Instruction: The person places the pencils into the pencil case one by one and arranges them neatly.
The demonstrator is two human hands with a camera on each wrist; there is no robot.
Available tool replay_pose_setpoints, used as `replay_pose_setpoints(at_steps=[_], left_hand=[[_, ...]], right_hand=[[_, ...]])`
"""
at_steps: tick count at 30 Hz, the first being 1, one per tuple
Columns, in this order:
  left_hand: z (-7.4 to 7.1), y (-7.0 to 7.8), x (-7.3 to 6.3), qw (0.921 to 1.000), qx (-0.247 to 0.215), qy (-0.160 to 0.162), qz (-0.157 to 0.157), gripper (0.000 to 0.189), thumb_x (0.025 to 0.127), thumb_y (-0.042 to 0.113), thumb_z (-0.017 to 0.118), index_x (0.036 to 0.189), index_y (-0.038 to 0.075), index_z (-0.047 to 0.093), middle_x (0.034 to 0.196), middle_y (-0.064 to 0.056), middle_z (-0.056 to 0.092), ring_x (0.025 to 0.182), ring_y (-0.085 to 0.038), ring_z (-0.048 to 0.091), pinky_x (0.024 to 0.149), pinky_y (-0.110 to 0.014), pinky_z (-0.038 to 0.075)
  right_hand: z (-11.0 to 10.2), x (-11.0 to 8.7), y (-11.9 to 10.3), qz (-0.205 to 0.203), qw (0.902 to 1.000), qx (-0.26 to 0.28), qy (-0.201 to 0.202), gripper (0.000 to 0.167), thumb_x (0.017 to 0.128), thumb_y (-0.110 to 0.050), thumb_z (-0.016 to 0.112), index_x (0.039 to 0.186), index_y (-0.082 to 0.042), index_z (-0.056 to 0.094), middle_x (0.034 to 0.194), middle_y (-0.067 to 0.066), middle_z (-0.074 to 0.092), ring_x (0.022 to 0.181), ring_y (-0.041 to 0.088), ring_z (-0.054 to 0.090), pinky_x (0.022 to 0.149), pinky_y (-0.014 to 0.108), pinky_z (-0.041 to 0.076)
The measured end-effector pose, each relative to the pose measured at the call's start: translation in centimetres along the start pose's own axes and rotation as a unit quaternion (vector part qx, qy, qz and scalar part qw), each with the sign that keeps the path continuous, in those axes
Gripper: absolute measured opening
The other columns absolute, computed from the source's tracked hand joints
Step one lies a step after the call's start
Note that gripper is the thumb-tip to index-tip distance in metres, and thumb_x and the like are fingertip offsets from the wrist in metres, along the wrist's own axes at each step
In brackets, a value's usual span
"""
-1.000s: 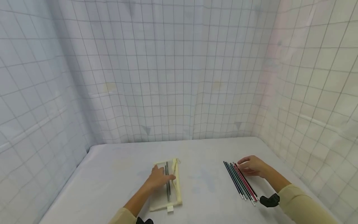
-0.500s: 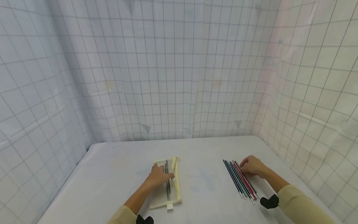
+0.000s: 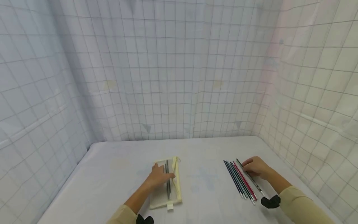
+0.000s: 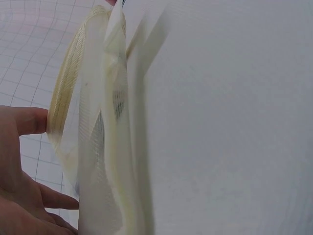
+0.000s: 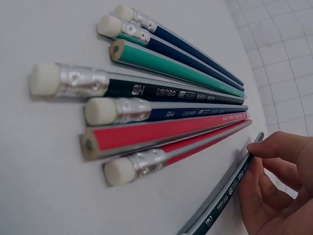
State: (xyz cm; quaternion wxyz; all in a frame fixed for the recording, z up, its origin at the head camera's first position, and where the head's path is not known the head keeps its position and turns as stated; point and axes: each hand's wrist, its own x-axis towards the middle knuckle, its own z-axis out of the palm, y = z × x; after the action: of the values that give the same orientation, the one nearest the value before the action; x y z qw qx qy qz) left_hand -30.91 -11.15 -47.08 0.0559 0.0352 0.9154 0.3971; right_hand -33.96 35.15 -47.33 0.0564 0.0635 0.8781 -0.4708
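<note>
A pale yellow zip pencil pouch (image 3: 158, 202) with a see-through panel lies left of centre on the table. My left hand (image 3: 159, 178) rests on it with spread fingers, the thumb toward the zip side. Grey pencils (image 3: 168, 186) show through the panel. In the left wrist view a fingertip touches the raised yellow edge (image 4: 68, 83) of the pouch. My right hand (image 3: 255, 166) pinches a dark HB pencil (image 5: 229, 191) between thumb and fingers, apart from the row. Beside it lie several pencils (image 3: 239, 180) in navy, green, black and red, most with white erasers.
A white cloth covers the table (image 3: 204, 205). White sheets with a grid pattern (image 3: 179, 77) stand around the back and both sides. Between the pouch and the pencils lies bare white cloth.
My right hand has taken hold of the dark pencil at the right end of the row and drawn it a little to the right. My left hand has stayed on the pouch.
</note>
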Motion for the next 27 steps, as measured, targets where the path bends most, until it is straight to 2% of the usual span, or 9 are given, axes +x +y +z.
replay_pose_setpoints(at_steps=[6, 11, 21, 27], left_hand=[[0.1, 0.1, 0.2, 0.9999, 0.014, 0.003, 0.002, 0.089, 0.085, 0.038, 0.074, 0.144, -0.020, 0.042, 0.156, -0.046, 0.016, 0.142, -0.064, 0.022, 0.109, -0.072, 0.028], [0.2, 0.3, 0.0, 0.9999, 0.009, 0.003, 0.006, 0.088, 0.085, 0.037, 0.074, 0.143, -0.021, 0.042, 0.156, -0.047, 0.016, 0.142, -0.065, 0.021, 0.109, -0.073, 0.027], [0.1, 0.4, -0.3, 1.0000, -0.002, 0.005, 0.003, 0.088, 0.086, 0.035, 0.074, 0.144, -0.022, 0.041, 0.157, -0.047, 0.014, 0.144, -0.063, 0.018, 0.111, -0.072, 0.026], [0.0, 0.2, -0.1, 1.0000, -0.008, 0.005, 0.003, 0.089, 0.085, 0.035, 0.075, 0.143, -0.023, 0.040, 0.156, -0.048, 0.011, 0.144, -0.064, 0.016, 0.110, -0.073, 0.026]], right_hand=[[-0.9, -0.2, -0.4, 0.025, 0.9976, 0.063, -0.011, 0.030, 0.089, -0.003, 0.076, 0.115, 0.011, 0.069, 0.099, 0.010, 0.068, 0.082, 0.019, 0.063, 0.070, 0.033, 0.057], [-0.5, 0.2, -1.9, 0.022, 0.9925, 0.116, -0.033, 0.034, 0.093, -0.002, 0.073, 0.122, 0.014, 0.064, 0.105, 0.013, 0.069, 0.085, 0.018, 0.067, 0.072, 0.031, 0.058], [4.0, 0.7, -6.4, 0.011, 0.9845, 0.154, -0.083, 0.036, 0.092, 0.002, 0.072, 0.124, 0.016, 0.062, 0.101, 0.017, 0.070, 0.080, 0.018, 0.070, 0.069, 0.028, 0.060], [7.3, 1.2, -8.4, 0.012, 0.9812, 0.171, -0.089, 0.035, 0.091, 0.005, 0.072, 0.124, 0.014, 0.063, 0.101, 0.016, 0.070, 0.078, 0.019, 0.070, 0.067, 0.030, 0.059]])
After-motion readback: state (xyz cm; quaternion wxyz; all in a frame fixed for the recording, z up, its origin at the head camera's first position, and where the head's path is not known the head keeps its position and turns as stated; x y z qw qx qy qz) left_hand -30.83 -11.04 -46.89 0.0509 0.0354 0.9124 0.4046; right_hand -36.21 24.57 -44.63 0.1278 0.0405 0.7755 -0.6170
